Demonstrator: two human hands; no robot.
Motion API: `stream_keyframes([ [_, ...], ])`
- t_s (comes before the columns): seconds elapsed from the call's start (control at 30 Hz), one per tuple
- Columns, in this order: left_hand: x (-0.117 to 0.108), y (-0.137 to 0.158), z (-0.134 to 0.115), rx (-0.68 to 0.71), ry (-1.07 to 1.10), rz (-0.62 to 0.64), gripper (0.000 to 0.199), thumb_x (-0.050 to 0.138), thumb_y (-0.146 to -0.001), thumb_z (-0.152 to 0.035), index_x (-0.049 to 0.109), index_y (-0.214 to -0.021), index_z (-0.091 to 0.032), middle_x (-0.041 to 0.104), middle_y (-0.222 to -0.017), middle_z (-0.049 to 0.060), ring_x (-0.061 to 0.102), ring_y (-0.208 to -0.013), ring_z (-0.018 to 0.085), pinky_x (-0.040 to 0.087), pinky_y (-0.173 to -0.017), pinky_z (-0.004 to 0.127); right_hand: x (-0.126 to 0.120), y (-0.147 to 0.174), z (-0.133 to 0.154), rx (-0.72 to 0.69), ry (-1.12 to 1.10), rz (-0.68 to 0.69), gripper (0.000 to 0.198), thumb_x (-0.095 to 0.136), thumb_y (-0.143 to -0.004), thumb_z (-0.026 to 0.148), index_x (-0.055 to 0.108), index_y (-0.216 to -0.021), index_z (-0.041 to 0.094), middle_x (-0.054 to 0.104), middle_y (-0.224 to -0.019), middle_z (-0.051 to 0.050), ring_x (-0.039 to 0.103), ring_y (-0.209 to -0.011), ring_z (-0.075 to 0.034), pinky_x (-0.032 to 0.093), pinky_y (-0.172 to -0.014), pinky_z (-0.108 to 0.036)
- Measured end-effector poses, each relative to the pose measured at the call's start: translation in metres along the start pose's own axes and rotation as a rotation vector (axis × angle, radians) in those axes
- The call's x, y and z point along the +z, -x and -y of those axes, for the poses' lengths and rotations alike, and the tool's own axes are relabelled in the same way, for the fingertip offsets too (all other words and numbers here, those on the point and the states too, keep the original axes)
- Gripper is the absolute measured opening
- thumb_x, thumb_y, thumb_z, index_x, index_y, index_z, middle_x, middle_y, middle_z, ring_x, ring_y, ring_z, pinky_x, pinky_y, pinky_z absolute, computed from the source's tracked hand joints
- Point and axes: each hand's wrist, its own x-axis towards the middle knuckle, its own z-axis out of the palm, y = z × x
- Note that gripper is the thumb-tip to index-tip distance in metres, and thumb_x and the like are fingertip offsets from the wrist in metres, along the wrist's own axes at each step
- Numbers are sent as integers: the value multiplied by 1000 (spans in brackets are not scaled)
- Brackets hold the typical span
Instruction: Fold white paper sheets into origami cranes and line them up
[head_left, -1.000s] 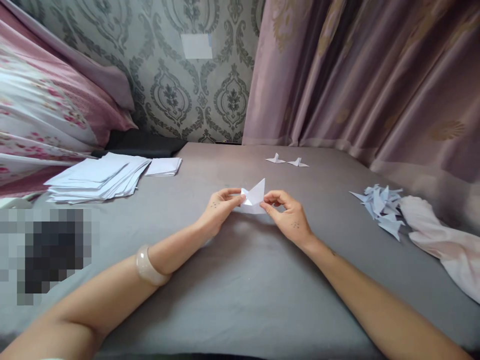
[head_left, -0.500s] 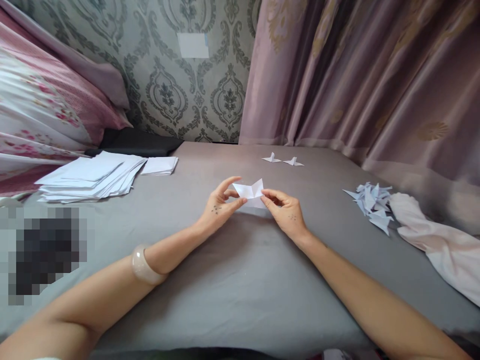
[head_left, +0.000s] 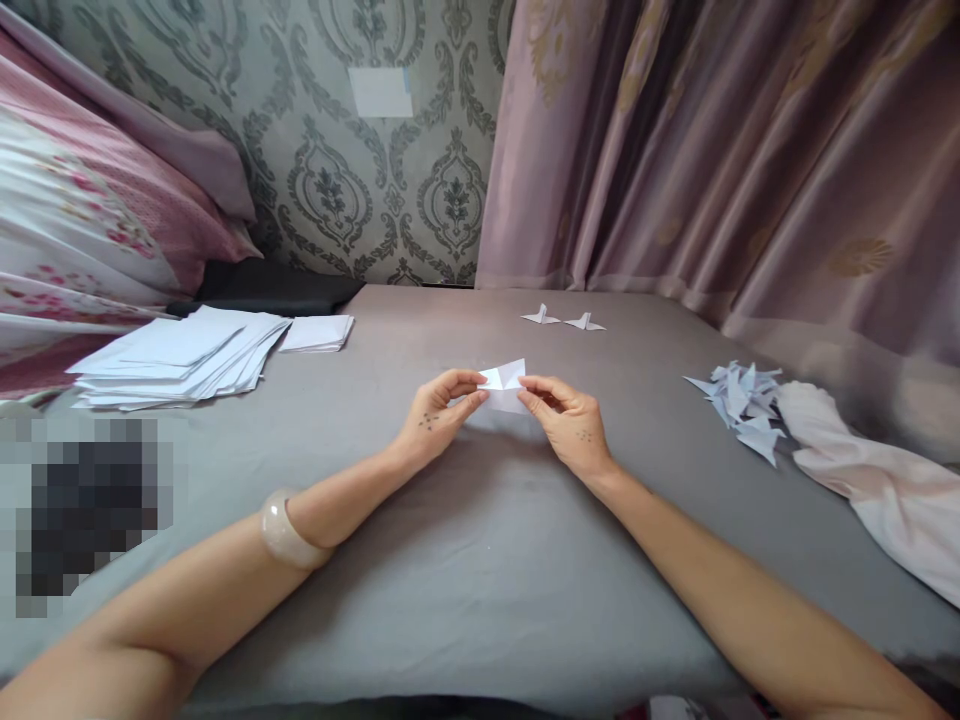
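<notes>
A small folded white paper (head_left: 504,384) is held up between my two hands over the middle of the grey cloth-covered surface (head_left: 450,560). My left hand (head_left: 444,405) pinches its left side between thumb and index finger. On the right edge, the thumb and fingertips of my right hand (head_left: 562,412) are closed. The paper has a crease down its middle, and its upper right corner points up. My fingertips hide its side edges.
At the left lie a large stack of white paper (head_left: 180,350) and a smaller stack of paper squares (head_left: 316,333). Two folded paper birds (head_left: 583,321) sit at the back. On the right, a pile of folded paper birds (head_left: 742,395) lies beside a pale pink cloth (head_left: 877,480).
My left index finger, raised off the paper before, has come down onto its left side. That left part now sits between finger and thumb. My right hand has barely moved.
</notes>
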Motion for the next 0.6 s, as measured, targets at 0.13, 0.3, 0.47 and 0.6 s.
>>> stream_keyframes([
  [0.13,2,2,-1,49,-8,-16,24,71,-76,-36,66,-88,-17,70,-89,5,64,-85,17,47,-81,29,0,1,1,-12,-21,-10,18,69,-76,33,73,-90,24,71,-90,-1,61,-77,-15,51,-75,-31],
  [0.3,2,2,0,159,-96,-47,15,69,-80,-34,71,-85,-20,70,-90,4,62,-87,17,46,-85,31,1,2,2,-26,-31,0,16,69,-76,33,72,-89,24,70,-89,-1,61,-77,-15,50,-76,-31],
  [0.47,-1,0,0,292,-233,-105,12,71,-78,-32,74,-85,-23,62,-97,5,58,-92,17,45,-87,32,1,2,3,-36,-29,16,15,69,-77,34,72,-88,24,70,-88,-1,61,-78,-16,51,-77,-32],
  [0.6,-1,-1,-1,305,-269,-78,9,70,-80,-29,74,-85,-23,62,-92,5,57,-89,16,44,-86,33,1,2,4,-48,-32,30,14,68,-77,32,71,-88,24,70,-88,0,61,-77,-15,50,-75,-30],
])
